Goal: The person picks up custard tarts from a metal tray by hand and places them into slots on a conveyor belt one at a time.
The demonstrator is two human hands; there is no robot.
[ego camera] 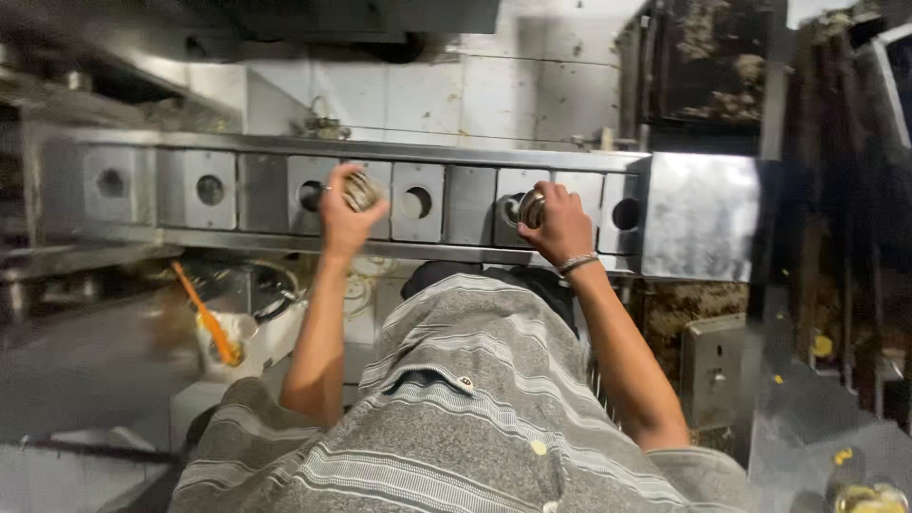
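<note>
Across the far steel panel [446,204] with its row of round holes, I see my left hand [344,214] clamped on a round metal knob [361,190] and my right hand [560,223] clamped on another metal knob [530,209] further right. Near left, an orange-handled utensil [204,318] stands in a white cup [223,347]

Dim, soft overall; glare on steel panel [701,214].

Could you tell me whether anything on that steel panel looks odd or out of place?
Yes. The steel panel shows a row of round holes with no knobs fitted, while the left hand and right hand each grip a metal knob at two of them.
</note>
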